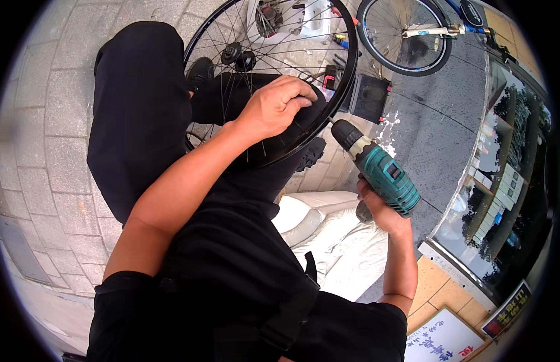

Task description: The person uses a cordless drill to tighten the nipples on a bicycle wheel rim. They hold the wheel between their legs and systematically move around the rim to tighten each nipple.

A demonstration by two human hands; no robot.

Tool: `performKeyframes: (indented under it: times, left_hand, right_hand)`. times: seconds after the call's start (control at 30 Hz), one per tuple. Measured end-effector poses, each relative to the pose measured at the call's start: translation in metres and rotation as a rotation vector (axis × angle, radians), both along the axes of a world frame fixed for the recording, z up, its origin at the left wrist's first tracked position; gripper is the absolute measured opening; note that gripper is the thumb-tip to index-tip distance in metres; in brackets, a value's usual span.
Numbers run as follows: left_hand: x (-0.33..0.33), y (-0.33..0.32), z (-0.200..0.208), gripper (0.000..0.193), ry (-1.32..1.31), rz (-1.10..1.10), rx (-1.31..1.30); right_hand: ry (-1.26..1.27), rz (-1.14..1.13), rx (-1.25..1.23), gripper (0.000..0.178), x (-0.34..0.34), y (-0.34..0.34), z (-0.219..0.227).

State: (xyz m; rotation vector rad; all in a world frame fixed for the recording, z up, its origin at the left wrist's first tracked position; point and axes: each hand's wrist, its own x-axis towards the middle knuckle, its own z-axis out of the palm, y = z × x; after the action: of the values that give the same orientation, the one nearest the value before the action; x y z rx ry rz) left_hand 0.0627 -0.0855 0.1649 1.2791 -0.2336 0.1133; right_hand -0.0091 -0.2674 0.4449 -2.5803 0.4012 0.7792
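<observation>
A black-rimmed bicycle wheel [354,57] with thin spokes and a dark hub [231,53] leans across my lap. My left hand [272,107] is over the spokes near the rim, with its thumb and fingertips closed together. What they pinch, if anything, is too small to make out. My right hand [382,208] grips the handle of a teal and black cordless drill [385,172]. The drill's chuck points up and left at the outside of the rim, and its bit end is at or very near the rim; contact cannot be told.
Beyond the wheel sit a white tub [316,21] with parts in it, scattered hand tools and a dark flat tray [371,96]. Another bicycle's wheel [406,66] stands at the far right. A glass window front [503,175] runs along the right side. Pale cloth [346,241] lies beside me.
</observation>
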Motion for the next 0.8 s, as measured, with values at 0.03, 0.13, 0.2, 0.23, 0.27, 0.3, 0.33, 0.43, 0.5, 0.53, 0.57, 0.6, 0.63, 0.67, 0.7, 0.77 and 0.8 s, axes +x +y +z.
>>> performKeyframes:
  times: [0.03, 0.13, 0.2, 0.23, 0.27, 0.3, 0.33, 0.43, 0.5, 0.53, 0.57, 0.6, 0.63, 0.67, 0.7, 0.77, 0.8]
  left_hand:
    - [-0.002, -0.002, 0.001, 0.015, 0.021, 0.003, -0.002]
    - [-0.005, -0.005, 0.006, 0.014, 0.047, 0.016, 0.002]
    - [-0.005, -0.007, 0.007, 0.014, 0.049, 0.015, 0.003]
    - [-0.005, -0.007, 0.007, 0.014, 0.05, 0.014, 0.005]
    - [-0.005, -0.008, 0.007, 0.015, 0.044, 0.022, 0.001]
    - [-0.004, -0.009, 0.006, 0.015, 0.038, 0.033, 0.0]
    - [-0.004, -0.009, 0.005, 0.015, 0.033, 0.043, -0.001]
    - [-0.004, -0.012, 0.005, 0.015, 0.04, 0.046, -0.012]
    - [-0.005, -0.012, 0.004, 0.015, 0.031, 0.046, -0.017]
    - [-0.005, -0.012, 0.004, 0.015, 0.025, 0.045, -0.02]
    - [-0.005, -0.012, 0.003, 0.015, 0.024, 0.047, -0.023]
    - [-0.006, -0.012, 0.003, 0.015, 0.022, 0.05, -0.025]
    - [-0.006, -0.012, 0.003, 0.015, 0.02, 0.054, -0.028]
    - [-0.006, -0.012, 0.003, 0.015, 0.013, 0.057, -0.027]
    - [-0.006, -0.012, 0.002, 0.015, 0.007, 0.059, -0.026]
    - [-0.007, -0.012, 0.001, 0.015, 0.003, 0.06, -0.031]
    - [-0.006, -0.012, 0.001, 0.014, 0.003, 0.061, -0.035]
  right_hand:
    - [0.025, -0.023, 0.016, 0.01, 0.001, 0.001, 0.001]
    - [0.059, -0.081, 0.043, 0.009, 0.002, 0.003, 0.004]
    - [0.103, -0.117, 0.029, 0.009, 0.006, 0.002, 0.007]
    - [0.125, -0.136, 0.023, 0.009, 0.007, 0.002, 0.008]
    - [0.124, -0.122, 0.052, 0.01, 0.009, 0.001, 0.008]
    - [0.117, -0.142, 0.062, 0.01, 0.009, 0.001, 0.007]
    - [0.11, -0.163, 0.072, 0.01, 0.007, 0.001, 0.006]
    - [0.129, -0.185, 0.078, 0.01, 0.008, 0.003, 0.007]
    - [0.154, -0.152, 0.078, 0.01, 0.006, -0.004, 0.006]
    - [0.151, -0.151, 0.083, 0.01, 0.005, -0.006, 0.006]
    - [0.148, -0.15, 0.087, 0.011, 0.004, -0.006, 0.005]
    - [0.144, -0.147, 0.092, 0.011, 0.004, -0.007, 0.004]
    - [0.142, -0.159, 0.09, 0.011, 0.004, -0.006, 0.004]
    - [0.141, -0.17, 0.088, 0.011, 0.003, -0.006, 0.004]
    - [0.141, -0.184, 0.086, 0.011, 0.003, -0.005, 0.004]
    - [0.16, -0.185, 0.083, 0.009, 0.005, -0.005, 0.006]
    - [0.169, -0.185, 0.083, 0.008, 0.006, -0.006, 0.007]
